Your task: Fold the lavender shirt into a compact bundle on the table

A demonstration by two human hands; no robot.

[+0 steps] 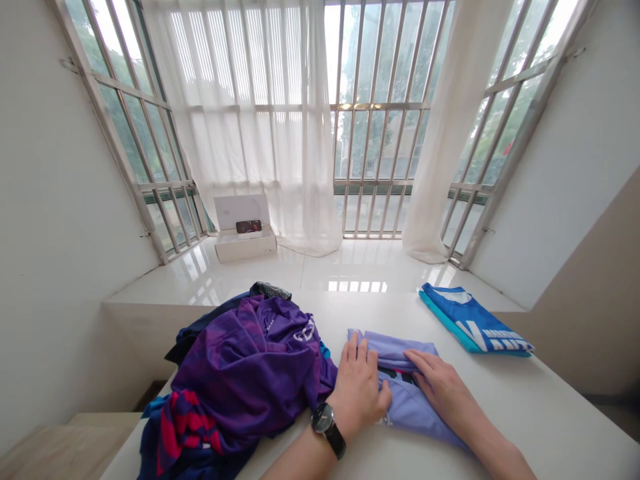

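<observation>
A lavender garment (400, 343), partly folded, lies on the white table (505, 400). My left hand (361, 380), with a black watch on its wrist, rests on the garment's left part, its fingers spread and pointing away from me. On the right part lies my right hand (440, 387), fingers stretched out flat over the cloth. Between the two hands a dark and pink patch shows in a gap of the fabric. A rumpled heap of clothes, with a purple shirt (255, 373) on top, sits just left of my left hand.
Folded blue and teal shirts (473, 320) lie at the right edge of the table. Beyond the table, a white box (245, 247) with a phone (249, 227) on it stands on the window ledge (350, 267). White curtains hang at the barred window.
</observation>
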